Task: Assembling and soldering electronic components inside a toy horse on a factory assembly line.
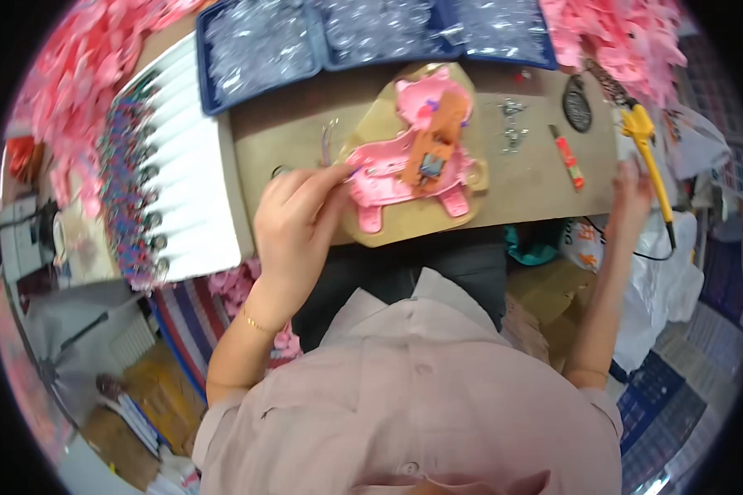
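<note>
A pink animal-shaped plastic toy shell [380,186] lies open side up on a tan board [371,229], with an orange-brown part [450,124] and a small metallic piece [431,166] inside it. At the shell's left end, the fingertips of my left hand [297,214] are pinched together; what is between them is too small to make out. My right hand [630,198] is at the table's right edge, beside a yellow-handled soldering iron [654,153] with a black cord. Its fingers are blurred, and whether they touch the iron is unclear.
Blue trays [260,49] of clear plastic parts line the back. A white rack [194,181] with bundled coloured wires stands left. Small metal parts [512,124], a red-orange tube [567,161] and a black oval object [577,103] lie right. Pink pieces [615,37] are heaped at both far corners.
</note>
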{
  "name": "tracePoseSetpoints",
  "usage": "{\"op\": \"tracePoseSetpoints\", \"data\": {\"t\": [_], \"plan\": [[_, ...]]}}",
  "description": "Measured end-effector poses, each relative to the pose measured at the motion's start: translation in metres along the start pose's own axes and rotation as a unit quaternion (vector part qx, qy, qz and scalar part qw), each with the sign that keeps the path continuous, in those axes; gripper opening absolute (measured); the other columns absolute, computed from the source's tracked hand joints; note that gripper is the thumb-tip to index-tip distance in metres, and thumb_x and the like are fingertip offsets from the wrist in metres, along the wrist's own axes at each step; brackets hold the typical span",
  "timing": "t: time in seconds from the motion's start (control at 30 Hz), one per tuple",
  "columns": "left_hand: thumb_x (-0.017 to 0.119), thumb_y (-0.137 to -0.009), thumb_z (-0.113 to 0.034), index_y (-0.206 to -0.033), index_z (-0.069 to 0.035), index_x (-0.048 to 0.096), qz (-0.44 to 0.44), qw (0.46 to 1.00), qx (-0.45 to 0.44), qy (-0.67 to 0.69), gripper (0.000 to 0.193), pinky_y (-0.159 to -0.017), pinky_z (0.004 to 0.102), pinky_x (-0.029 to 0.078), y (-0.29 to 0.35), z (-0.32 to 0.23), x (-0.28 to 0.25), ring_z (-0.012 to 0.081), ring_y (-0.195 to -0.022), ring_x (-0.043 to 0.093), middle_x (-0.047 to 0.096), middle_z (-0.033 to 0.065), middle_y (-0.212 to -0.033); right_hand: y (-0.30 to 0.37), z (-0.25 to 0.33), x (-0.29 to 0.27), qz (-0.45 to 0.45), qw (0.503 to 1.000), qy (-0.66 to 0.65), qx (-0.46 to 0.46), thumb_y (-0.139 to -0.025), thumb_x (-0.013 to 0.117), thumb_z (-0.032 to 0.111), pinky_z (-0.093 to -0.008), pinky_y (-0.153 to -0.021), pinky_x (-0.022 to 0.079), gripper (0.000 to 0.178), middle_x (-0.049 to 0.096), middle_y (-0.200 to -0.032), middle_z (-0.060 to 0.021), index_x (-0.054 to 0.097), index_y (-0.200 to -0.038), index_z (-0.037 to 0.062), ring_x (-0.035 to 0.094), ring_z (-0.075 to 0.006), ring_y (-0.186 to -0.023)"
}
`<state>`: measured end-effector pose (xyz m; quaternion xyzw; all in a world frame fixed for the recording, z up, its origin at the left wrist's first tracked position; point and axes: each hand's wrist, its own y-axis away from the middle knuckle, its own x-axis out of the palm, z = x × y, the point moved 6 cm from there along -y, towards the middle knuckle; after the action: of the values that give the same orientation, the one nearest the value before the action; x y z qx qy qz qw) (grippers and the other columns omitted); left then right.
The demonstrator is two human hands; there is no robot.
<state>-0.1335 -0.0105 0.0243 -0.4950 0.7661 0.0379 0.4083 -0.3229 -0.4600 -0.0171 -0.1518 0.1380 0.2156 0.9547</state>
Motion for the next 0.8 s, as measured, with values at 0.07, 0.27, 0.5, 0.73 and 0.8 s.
{"op": "tracePoseSetpoints", "data": {"t": [0.07, 0.27, 0.5, 0.73, 0.8], "plan": [[0.069, -0.078, -0.008, -0.090, -0.007, 0.069, 0.018, 0.999, -0.034, 0.020, 0.012, -0.068, 0.0334, 0.043, -0.001, 0.001, 0.003, 0.0235, -0.075, 0.057, 0.062, 0.0062, -0.081, -0.015, 0.041, 0.023, 0.013, 0.990, -0.039, -0.135, -0.089, 0.065, 0.021, -0.0230, -0.082, 0.045, 0.045, 0.056, -0.125, -0.0061, 0.053, -0.129, 0.0043, 0.055, -0.0112, -0.106], [0.069, -0.078, -0.011, -0.086, -0.008, 0.068, 0.052, 0.995, -0.052, 0.069, 0.008, -0.068, 0.0320, 0.042, 0.003, -0.008, 0.014, 0.0215, -0.073, 0.055, 0.062, 0.0038, -0.080, -0.042, 0.092, 0.038, 0.127, 0.941, 0.191, -0.250, -0.091, 0.062, 0.017, -0.0251, -0.087, 0.046, 0.036, 0.061, -0.117, -0.0092, 0.057, -0.125, 0.0034, 0.059, -0.0144, -0.102], [0.073, -0.074, -0.012, -0.082, -0.013, 0.069, -0.021, 1.000, 0.017, 0.011, 0.009, -0.077, 0.0335, 0.036, 0.015, -0.023, 0.041, 0.0197, -0.082, 0.054, 0.061, -0.0015, -0.080, 0.058, 0.111, 0.004, 0.004, 0.978, -0.004, -0.207, -0.095, 0.051, 0.012, -0.0321, -0.090, 0.049, 0.038, 0.059, -0.116, -0.0198, 0.047, -0.127, -0.0083, 0.062, -0.0240, -0.103], [0.073, -0.073, -0.010, -0.076, -0.011, 0.067, -0.067, 0.997, 0.011, 0.027, 0.007, -0.076, 0.0327, 0.035, 0.016, -0.019, 0.048, 0.0193, -0.079, 0.053, 0.059, -0.0008, -0.074, 0.166, 0.115, 0.029, 0.232, 0.960, -0.109, -0.110, -0.090, 0.061, 0.031, -0.0421, -0.097, 0.046, 0.066, 0.052, -0.126, -0.0237, 0.032, -0.136, -0.0047, 0.057, -0.0310, -0.110], [0.072, -0.073, -0.011, -0.076, -0.011, 0.066, -0.063, 0.998, 0.014, 0.012, 0.006, -0.076, 0.0327, 0.035, 0.016, -0.022, 0.050, 0.0195, -0.079, 0.053, 0.059, -0.0006, -0.074, 0.179, 0.110, 0.040, 0.415, 0.908, -0.062, 0.001, -0.083, 0.065, 0.031, -0.0333, -0.085, 0.047, 0.073, 0.060, -0.111, -0.0175, 0.033, -0.136, -0.0087, 0.061, -0.0229, -0.099]]}}
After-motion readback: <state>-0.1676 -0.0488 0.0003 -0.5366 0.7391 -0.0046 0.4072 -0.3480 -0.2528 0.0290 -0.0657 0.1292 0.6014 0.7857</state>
